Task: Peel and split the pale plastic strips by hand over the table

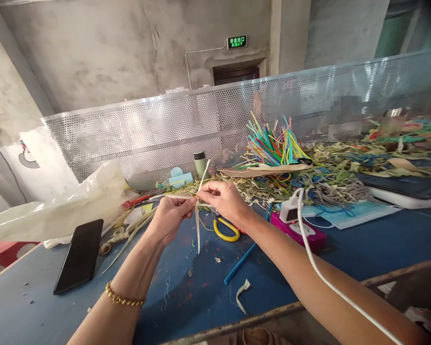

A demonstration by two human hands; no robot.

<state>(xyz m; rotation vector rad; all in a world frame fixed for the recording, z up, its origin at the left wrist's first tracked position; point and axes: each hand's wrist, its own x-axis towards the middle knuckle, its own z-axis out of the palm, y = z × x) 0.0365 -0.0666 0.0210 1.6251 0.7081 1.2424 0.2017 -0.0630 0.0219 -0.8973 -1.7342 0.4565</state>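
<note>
the person's left hand [174, 215] and right hand [228, 199] meet just beyond the yellow loop handle [227, 231] and a little to its left, above a blue table [158, 306]. both are closed in a pinch, thumb against fingers, on pale strips [198, 230] that cross between the fingertips; one strip stands nearly lengthwise, its lower end hanging to the left of the handle, and another runs sideways. which hand grips which strip cannot be told. a beaded bracelet [124, 299] circles the left wrist.

just to the right of the handle, a blue rod [241, 262] slants toward the person, and a curled pale scrap [242, 294] lies nearer the person than the handle. well to its left is a black phone [79, 256], with a translucent plastic bag [75, 206] behind. beyond the handle stand a green bottle [201, 166] and, farther right, a bundle of coloured stems [273, 146]. to the handle's right, a magenta box [314, 235] carries a white plug [289, 212], while a blue mask [352, 216] lies farther right.
</note>
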